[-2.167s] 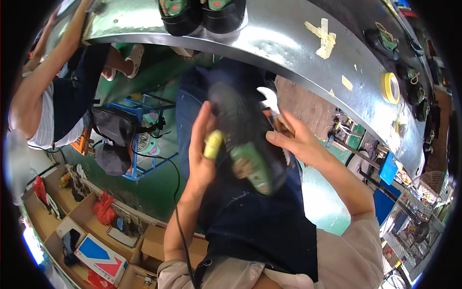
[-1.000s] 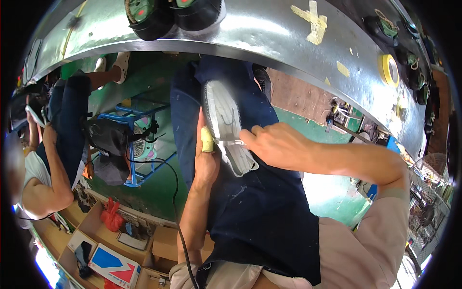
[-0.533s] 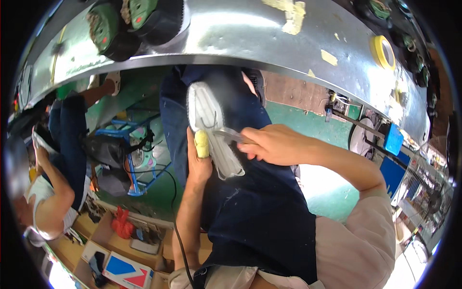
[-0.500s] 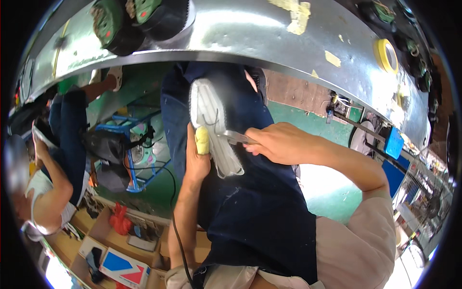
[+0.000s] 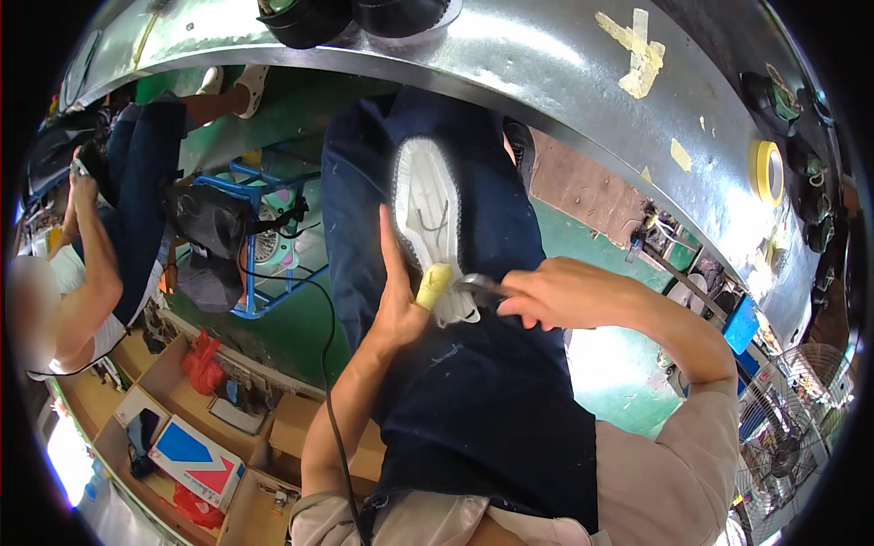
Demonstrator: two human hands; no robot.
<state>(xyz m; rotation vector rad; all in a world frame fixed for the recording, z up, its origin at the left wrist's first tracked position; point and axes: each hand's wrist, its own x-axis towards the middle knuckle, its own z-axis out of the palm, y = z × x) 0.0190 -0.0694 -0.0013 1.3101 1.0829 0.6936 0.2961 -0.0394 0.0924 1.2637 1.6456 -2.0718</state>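
A white shoe [image 5: 424, 187], with its pale underside up and a stitched rim, lies lengthwise on my dark-blue lap [image 5: 473, 428]. A thin dark curved line shows across its middle. My left hand [image 5: 403, 305] grips its narrower near end from the left, a yellow-wrapped thumb [image 5: 433, 284] pressed on top and a finger stretched along its side. My right hand [image 5: 555, 293] is closed around the dark handle of a metal tool [image 5: 481, 287] with a rounded head. The head is at the shoe's right edge, near the left thumb; blur hides its exact kind and whether it touches.
A metal bench [image 5: 519, 55] crosses the far side, bearing dark shoes [image 5: 401, 14] and a yellow tape roll [image 5: 767, 173]. A black cable [image 5: 330, 364] runs past my left arm. At left are a blue-framed stool [image 5: 250, 296], partitioned boxes [image 5: 205, 400] and another person [image 5: 91, 246]; a fan [image 5: 787, 446] stands right.
The shoe is turned more upright in view and my left hand has shifted toward its near end. My right hand has moved the tool nearer that end. The whole view has shifted.
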